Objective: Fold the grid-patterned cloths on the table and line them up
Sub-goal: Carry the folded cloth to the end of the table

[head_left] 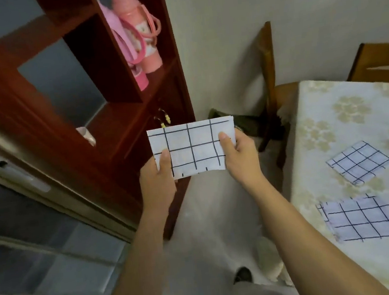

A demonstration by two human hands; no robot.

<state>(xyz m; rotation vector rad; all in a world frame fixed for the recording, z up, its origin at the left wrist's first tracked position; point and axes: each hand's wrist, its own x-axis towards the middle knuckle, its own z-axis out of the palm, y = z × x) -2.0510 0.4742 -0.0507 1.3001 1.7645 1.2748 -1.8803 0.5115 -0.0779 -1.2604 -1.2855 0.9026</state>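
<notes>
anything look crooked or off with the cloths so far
Yes. The two folded cloths on the table do not line up: the far cloth sits turned like a diamond, at a clear angle to the near cloth. The third cloth is off the table, held by the left hand and right hand.

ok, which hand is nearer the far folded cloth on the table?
Right. The right hand grips the held cloth at its right edge, off the table, closer to the far folded cloth. The left hand grips its left edge, further away.
</notes>
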